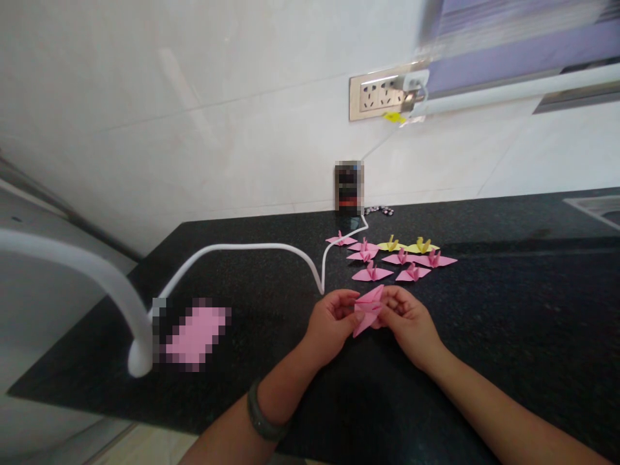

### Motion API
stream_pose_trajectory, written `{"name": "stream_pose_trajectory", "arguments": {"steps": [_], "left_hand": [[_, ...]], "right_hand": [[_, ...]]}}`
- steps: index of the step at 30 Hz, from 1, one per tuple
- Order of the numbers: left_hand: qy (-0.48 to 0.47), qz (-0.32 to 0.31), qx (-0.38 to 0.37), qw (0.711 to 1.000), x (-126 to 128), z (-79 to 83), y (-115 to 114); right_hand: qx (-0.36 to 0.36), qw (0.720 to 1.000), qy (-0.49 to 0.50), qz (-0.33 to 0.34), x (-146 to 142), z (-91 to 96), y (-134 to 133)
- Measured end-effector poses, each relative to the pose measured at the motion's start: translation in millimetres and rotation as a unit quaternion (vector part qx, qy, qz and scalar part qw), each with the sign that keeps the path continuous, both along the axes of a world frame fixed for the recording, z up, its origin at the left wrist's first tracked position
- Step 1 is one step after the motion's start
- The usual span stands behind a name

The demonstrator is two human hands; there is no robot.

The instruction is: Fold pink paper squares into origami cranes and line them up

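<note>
The folded pink paper sits just right of centre in the lower half of the frame, held between your two hands above the dark worktop. Your left hand pinches its left side and your right hand its right side; in each grip, thumb and fingers are clamped together on the paper. Note the opposed placing: a pinch from either side probably lets you steady the small piece and press its folds without crushing its points. The forearms enter from the bottom edge, a dark bangle on the left wrist, sitting well clear of the paper.

Just beyond your fingertips, right of centre, pink paper birds stand in loose rows with two yellow paper birds among them, wings spread flat; that spread seems to hold them upright, and the grouping appears to leave the near side free for your hands.

A white cord loops from the left of the frame toward a dark object, pixelated, which leans against the wall, presumably to stand upright. At the lower left a pink item, also pixelated, lies beside a thick white tube. A wall socket occupies the upper right.
</note>
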State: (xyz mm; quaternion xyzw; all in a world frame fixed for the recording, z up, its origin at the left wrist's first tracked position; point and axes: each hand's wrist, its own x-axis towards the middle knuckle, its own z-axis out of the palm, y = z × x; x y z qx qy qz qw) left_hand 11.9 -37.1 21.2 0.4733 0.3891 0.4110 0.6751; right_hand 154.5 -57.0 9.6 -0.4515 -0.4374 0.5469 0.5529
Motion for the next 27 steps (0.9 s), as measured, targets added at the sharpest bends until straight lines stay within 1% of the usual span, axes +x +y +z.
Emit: {"name": "stream_pose_trajectory", "arguments": {"steps": [2, 4, 8, 10, 13, 15, 18, 20, 23, 25, 27], "left_hand": [[0.015, 0.003, 0.014, 1.000, -0.1, 0.5, -0.8], [0.019, 0.002, 0.021, 1.000, -0.8, 1.2, -0.8], [0.023, 0.017, 0.018, 0.999, -2.1, 3.6, 0.4], [0.024, 0.028, 0.020, 0.999, -2.2, 4.5, 0.7], [0.028, 0.031, 0.039, 0.998, -2.2, 3.3, 0.8], [0.045, 0.030, 0.051, 0.997, -2.6, 1.0, 1.1], [0.086, 0.024, 0.072, 0.993, -3.8, -2.0, 1.5], [0.114, 0.028, 0.101, 0.988, -4.8, -1.8, 1.6], [0.147, 0.057, 0.137, 0.978, -5.6, 1.0, 1.2], [0.153, 0.054, 0.130, 0.978, -5.4, 2.3, 1.0], [0.144, 0.030, 0.099, 0.984, -4.9, 1.6, 1.0]], "right_hand": [[-0.012, 0.999, 0.029, -0.007, 0.5, -0.4, 0.1], [-0.020, 0.999, 0.031, -0.008, 1.2, -0.4, -0.6], [-0.017, 0.999, -0.027, 0.023, 2.0, 1.3, -2.2], [0.017, 0.995, -0.093, 0.027, 1.8, 2.9, -2.1], [0.086, 0.977, -0.197, 0.009, 1.4, 5.2, -1.1], [0.115, 0.968, -0.224, 0.011, 1.7, 6.3, -0.7], [0.136, 0.964, -0.226, 0.021, 2.5, 6.6, -1.4], [0.130, 0.964, -0.229, 0.021, 2.7, 5.9, -2.6], [0.105, 0.966, -0.235, 0.016, 1.9, 4.7, -4.4], [0.098, 0.967, -0.233, 0.013, 1.0, 4.8, -5.1], [0.095, 0.968, -0.231, 0.015, 0.2, 5.6, -5.2]]}}
